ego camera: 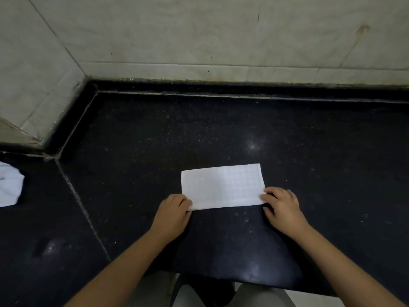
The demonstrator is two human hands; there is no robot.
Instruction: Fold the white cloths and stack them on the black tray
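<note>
A white checked cloth [222, 187], folded into a flat rectangle, lies on the black stone counter [199, 134] in front of me. My left hand [172, 214] pinches its near left corner. My right hand [282, 207] grips its near right corner, fingers curled over the edge. A second white cloth [10, 185], crumpled, lies at the far left edge of the view. No black tray is in view.
Pale tiled walls [221, 36] close off the counter at the back and the left, meeting in a corner. A seam [84, 209] runs across the counter on the left. The counter's front edge is just below my forearms.
</note>
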